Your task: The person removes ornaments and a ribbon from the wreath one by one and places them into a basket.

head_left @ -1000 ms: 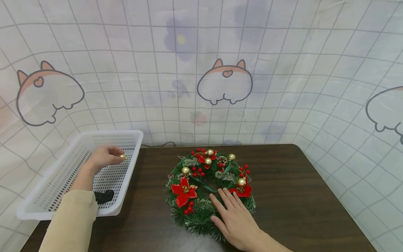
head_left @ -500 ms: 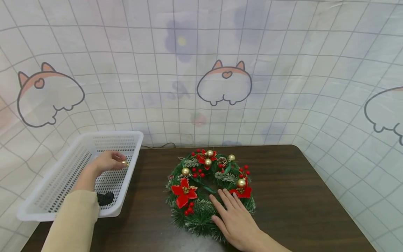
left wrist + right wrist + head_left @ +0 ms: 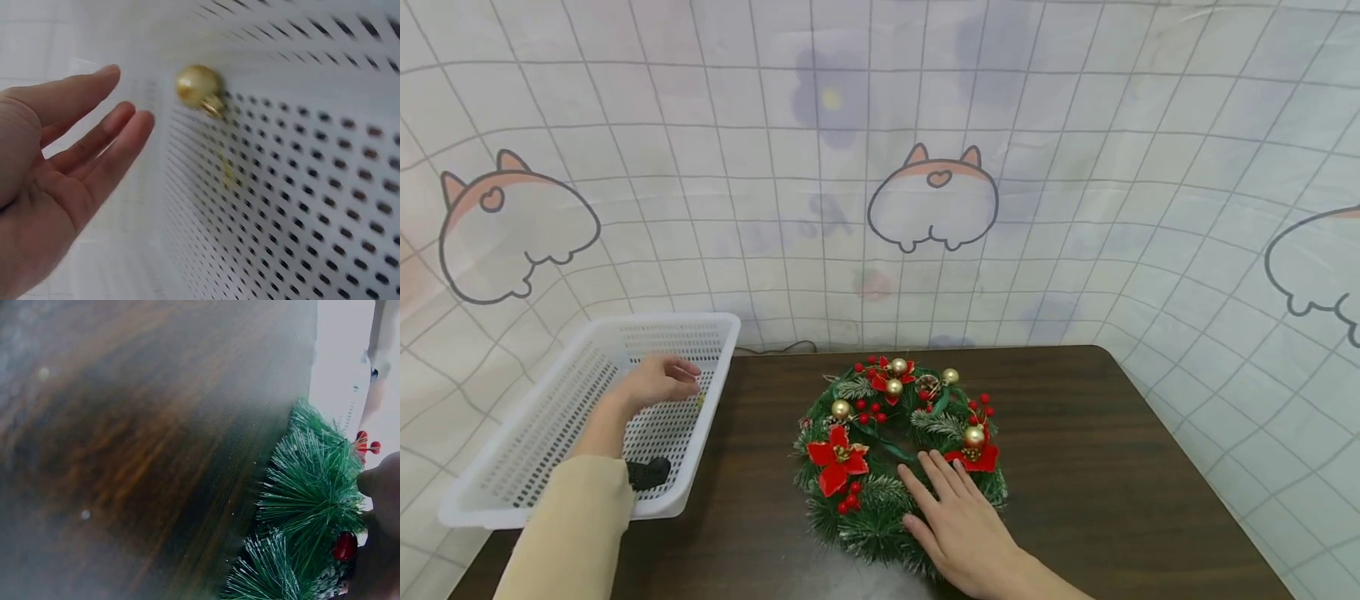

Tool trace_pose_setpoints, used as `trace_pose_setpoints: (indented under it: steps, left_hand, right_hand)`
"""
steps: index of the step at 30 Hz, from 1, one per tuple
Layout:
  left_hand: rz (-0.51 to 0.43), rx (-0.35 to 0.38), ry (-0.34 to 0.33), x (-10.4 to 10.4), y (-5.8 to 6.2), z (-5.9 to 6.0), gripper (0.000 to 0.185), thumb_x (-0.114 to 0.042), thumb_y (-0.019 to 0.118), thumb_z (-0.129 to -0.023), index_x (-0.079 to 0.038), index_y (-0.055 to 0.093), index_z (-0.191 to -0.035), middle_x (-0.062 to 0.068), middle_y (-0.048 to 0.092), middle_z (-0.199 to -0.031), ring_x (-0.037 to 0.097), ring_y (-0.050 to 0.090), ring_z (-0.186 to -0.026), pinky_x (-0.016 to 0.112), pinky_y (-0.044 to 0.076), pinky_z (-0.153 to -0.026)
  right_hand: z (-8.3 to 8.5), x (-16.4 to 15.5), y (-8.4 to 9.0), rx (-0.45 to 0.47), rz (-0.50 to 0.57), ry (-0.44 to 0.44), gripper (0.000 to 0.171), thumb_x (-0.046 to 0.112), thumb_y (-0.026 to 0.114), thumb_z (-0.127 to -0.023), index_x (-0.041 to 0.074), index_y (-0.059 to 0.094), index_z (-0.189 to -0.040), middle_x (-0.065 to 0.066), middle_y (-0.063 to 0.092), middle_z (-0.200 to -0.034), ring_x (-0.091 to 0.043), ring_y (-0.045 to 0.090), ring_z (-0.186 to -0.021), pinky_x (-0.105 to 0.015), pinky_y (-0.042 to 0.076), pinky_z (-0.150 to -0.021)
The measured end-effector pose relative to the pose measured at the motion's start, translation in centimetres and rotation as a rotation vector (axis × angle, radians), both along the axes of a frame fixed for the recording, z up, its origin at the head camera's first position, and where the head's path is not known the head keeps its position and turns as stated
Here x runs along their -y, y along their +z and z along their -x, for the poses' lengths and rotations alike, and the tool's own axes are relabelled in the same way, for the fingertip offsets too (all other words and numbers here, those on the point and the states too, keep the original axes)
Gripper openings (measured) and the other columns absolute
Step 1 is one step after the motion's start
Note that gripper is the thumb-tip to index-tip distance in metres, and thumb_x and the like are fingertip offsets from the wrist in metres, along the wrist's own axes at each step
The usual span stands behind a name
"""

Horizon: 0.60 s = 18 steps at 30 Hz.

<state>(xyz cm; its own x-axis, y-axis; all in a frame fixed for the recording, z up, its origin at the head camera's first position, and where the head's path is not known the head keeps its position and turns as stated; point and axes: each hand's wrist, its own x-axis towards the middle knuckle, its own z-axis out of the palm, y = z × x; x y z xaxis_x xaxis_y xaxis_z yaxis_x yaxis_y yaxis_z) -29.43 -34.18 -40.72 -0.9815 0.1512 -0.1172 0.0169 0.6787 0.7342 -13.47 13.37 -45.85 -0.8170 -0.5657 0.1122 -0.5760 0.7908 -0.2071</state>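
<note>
Inside the white plastic basket, my left hand hovers with relaxed fingers and holds nothing. In the left wrist view a gold bauble with a gold cap lies just beyond the fingertips, near the basket's perforated wall. My right hand rests flat, fingers spread, on the near right part of a green Christmas wreath. The wreath bears red poinsettias, red berries and several gold baubles. In the right wrist view its green bristles show beside part of that hand.
A black object lies in the near end of the basket, partly behind the left sleeve. Basket and wreath both stand on a dark wooden table. A patterned grid curtain borders the table, with a thin black cable at the back edge.
My left hand has lowered into the basket and let go of the gold bauble it was pinching, and the fingers have come away from it. My right hand and the wreath have stayed put.
</note>
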Motion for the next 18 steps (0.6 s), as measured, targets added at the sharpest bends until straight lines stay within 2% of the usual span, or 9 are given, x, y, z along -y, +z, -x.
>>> trace_pose_setpoints:
  steps: [3,6,11,18]
  left_hand:
    - [0.04,-0.088,-0.011,-0.3,1.1,-0.3,0.041,-0.017,0.068,-0.09,0.007,0.055,-0.121,0.026,0.059,-0.114,0.033,0.062,-0.096,0.047,0.051,-0.08]
    - [0.054,-0.14,-0.026,-1.0,2.1,-0.4,0.041,-0.019,0.068,-0.091,0.006,0.056,-0.121,0.026,0.059,-0.116,0.037,0.059,-0.102,0.048,0.05,-0.082]
    - [0.067,-0.175,-0.058,-2.4,3.8,-0.7,0.042,-0.023,0.067,-0.092,0.003,0.056,-0.123,0.023,0.058,-0.119,0.041,0.054,-0.112,0.051,0.047,-0.087]
    - [0.069,-0.223,-0.099,-5.2,5.9,-1.5,0.034,-0.019,0.069,-0.091,-0.002,0.06,-0.118,0.019,0.062,-0.116,0.034,0.059,-0.107,0.046,0.049,-0.084]
  right_hand:
    - [0.0,0.0,0.0,0.014,0.005,0.003,0.059,0.051,0.03,-0.103,0.021,0.027,-0.153,-0.012,0.021,-0.156,-0.03,0.016,-0.144,-0.051,0.018,-0.113]
    - [0.0,0.0,0.0,0.018,0.008,0.004,0.059,0.05,0.031,-0.103,0.02,0.027,-0.153,-0.013,0.021,-0.156,-0.03,0.016,-0.144,-0.051,0.018,-0.113]
    - [0.0,-0.1,0.2,0.013,0.004,0.002,0.06,0.051,0.031,-0.102,0.02,0.028,-0.153,-0.014,0.023,-0.156,-0.03,0.016,-0.144,-0.051,0.018,-0.113]
    - [0.0,0.0,0.3,0.016,0.004,0.001,0.059,0.051,0.032,-0.102,0.02,0.028,-0.153,-0.014,0.023,-0.156,-0.03,0.016,-0.144,-0.051,0.018,-0.113]
